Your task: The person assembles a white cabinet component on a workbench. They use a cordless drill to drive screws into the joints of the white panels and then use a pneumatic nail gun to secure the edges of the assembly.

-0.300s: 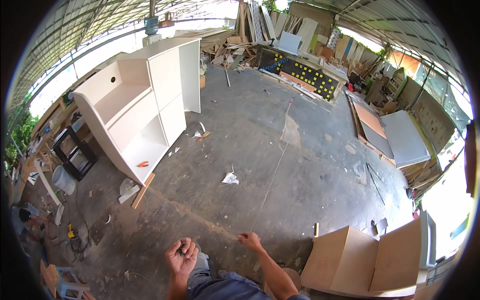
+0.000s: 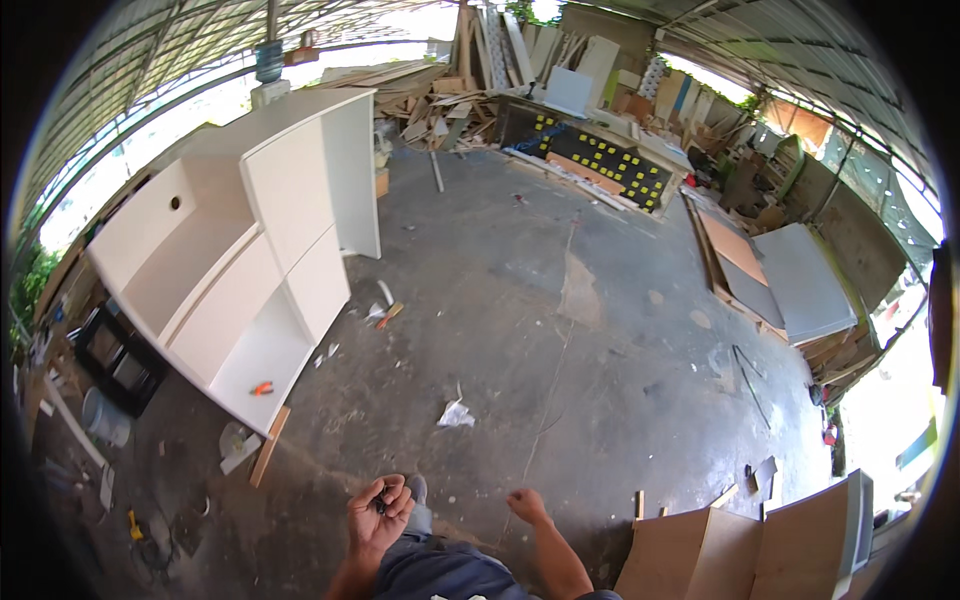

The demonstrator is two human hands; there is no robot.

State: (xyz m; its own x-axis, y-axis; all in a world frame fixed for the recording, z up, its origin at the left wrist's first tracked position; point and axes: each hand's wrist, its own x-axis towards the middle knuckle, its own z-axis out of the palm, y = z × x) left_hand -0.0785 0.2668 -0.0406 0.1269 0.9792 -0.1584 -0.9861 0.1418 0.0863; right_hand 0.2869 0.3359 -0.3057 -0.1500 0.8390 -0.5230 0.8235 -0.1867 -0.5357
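Note:
My left hand [image 2: 381, 513] is raised palm up at the bottom middle, its fingers curled around several small dark pieces [image 2: 380, 505], too small to name. My right hand [image 2: 528, 504] hangs lower right of it over the concrete floor, fingers drawn together; whatever it may hold is hidden. Ahead on the left stands a white cabinet [image 2: 290, 190] with open compartments. A pair of orange-handled pliers [image 2: 262, 388] lies on the cabinet's lowest shelf, out of reach of both hands.
Crumpled white paper [image 2: 456, 413] lies on the floor ahead. A wooden strip [image 2: 270, 447] sits by the cabinet's near corner. Plywood cabinet parts [image 2: 700, 555] stand at the lower right. Farther off are a dark counter with yellow squares [image 2: 600, 160] and stacked boards [image 2: 800, 280].
The view has shifted forward: the white cabinet now appears nearer and farther left. My left hand stays curled around the small pieces; my right hand sits slightly lower and farther right.

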